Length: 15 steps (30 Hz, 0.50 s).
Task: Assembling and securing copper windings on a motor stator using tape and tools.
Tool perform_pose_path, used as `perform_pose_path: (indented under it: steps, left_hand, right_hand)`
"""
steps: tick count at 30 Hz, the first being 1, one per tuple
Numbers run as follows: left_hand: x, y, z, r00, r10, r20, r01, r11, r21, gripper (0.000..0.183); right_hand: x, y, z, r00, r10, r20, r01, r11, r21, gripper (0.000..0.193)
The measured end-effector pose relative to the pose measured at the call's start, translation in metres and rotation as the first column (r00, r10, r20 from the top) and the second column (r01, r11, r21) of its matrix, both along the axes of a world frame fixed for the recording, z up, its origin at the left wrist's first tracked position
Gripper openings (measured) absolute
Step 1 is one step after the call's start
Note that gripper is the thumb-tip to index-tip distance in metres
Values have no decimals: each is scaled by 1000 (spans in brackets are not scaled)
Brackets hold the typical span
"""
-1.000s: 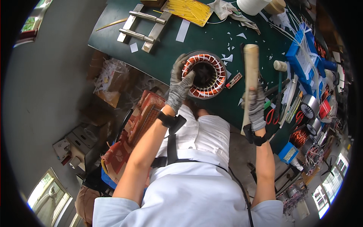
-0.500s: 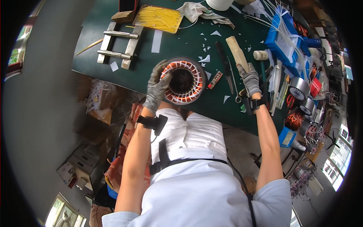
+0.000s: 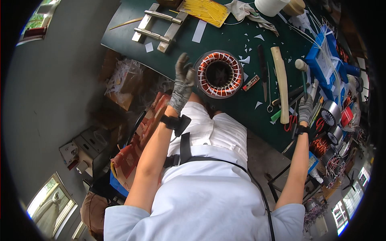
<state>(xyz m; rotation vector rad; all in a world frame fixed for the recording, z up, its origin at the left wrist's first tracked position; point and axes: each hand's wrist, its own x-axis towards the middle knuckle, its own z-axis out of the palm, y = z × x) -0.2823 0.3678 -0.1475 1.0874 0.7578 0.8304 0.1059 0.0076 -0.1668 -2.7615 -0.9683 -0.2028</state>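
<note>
A motor stator [image 3: 219, 91] with orange windings laced in white cord sits on the green table. Just left of it, my gloved left hand [image 3: 183, 84] is raised with the thumb and fingers apart, holding nothing. At the right, my gloved right hand [image 3: 305, 109] is closed round the dark handle of a mallet [image 3: 300, 65] with a pale head. A pale wooden bar [image 3: 280, 86] lies between the stator and that hand. Beside the bar are a long dark-handled knife [image 3: 262, 66] and a thin metal rod with a ring end [image 3: 269, 107].
A metal frame with two round bars [image 3: 157, 35], a yellow tray of strips [image 3: 205, 12] and a cloth [image 3: 251, 15] lie at the back. A blue bin [image 3: 319, 60], red-handled scissors [image 3: 290, 123] and wire spools [image 3: 330, 112] crowd the right. Paper scraps [image 3: 245, 60] are scattered about.
My right hand has let go of the wooden bar, now lying on the table, and has taken the mallet's handle. My left hand has come off the stator. The whole view has shifted.
</note>
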Motion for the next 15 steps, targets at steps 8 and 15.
perform_pose_path:
  steps: [8,15]
  left_hand:
    - [-6,-18,16,856,-116,-504,456,629,630,66]
    - [13,-34,17,888,12,-459,334,669,664,107]
  right_hand:
    - [-112,105,195,501,142,-854,93,972,216,30]
    - [-109,175,190,473,571,-671,-648,742,174,24]
